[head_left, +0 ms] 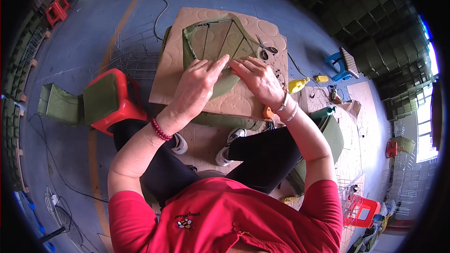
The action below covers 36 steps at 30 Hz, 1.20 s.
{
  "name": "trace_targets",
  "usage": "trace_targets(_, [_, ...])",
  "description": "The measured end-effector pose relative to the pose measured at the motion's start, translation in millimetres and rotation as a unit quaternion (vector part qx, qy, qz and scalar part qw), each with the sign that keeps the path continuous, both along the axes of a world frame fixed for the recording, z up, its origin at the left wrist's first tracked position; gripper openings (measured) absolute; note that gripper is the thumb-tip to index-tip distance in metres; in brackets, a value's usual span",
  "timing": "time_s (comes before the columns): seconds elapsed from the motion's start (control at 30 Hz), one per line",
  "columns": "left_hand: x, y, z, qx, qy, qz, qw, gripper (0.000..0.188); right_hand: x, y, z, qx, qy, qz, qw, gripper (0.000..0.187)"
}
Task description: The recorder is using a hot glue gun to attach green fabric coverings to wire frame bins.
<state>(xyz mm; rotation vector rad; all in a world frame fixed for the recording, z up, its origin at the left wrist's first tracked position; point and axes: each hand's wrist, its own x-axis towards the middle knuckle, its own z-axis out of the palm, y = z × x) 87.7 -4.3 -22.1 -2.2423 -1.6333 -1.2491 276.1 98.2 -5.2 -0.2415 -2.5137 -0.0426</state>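
A wire frame covered in olive-green fabric (213, 42) lies on a cardboard-topped work surface (171, 77) in front of me, with thin dark rods running across it. My left hand (199, 82) is closed at its near edge, thumb and index finger pinching the green fabric. Just beside it, my right hand (258, 77) is also closed on the fabric, fingers curled. The fingertips of both hands almost meet; any thread or small part between them is too small to make out. Black-handled scissors (265, 49) rest open to the right of the frame.
A red stool (136, 107) stands at left with a green fabric-covered box (63, 104) beside it. On the right are a yellow bottle (297, 85), a green bottle (323, 112) and a blue stool (338, 65). Green boxes (370, 14) are stacked along the right wall.
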Motion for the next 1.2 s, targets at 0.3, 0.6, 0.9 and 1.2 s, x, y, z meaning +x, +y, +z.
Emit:
trace_targets(0.3, [-9, 14, 30, -0.165, -0.036, -0.039, 0.985, 0.044, 3, 22, 28, -0.115, -0.181, 0.048, 0.975, 0.022])
trace_targets(0.6, [-9, -6, -2, 0.062, 0.021, 0.015, 0.998, 0.053, 18, 2, -10, 0.019, 0.076, -0.032, 0.996, 0.035])
trace_targets(0.9, [-10, 4, 13, -0.029, 0.002, -0.006, 1.0, 0.045, 9, 25, 22, -0.075, -0.121, 0.012, 0.99, 0.026])
trace_targets(1.2, [-23, -7, 11, 0.028, -0.111, -0.007, 0.993, 0.039, 2, -2, 14, -0.079, 0.019, 0.031, 0.996, 0.035])
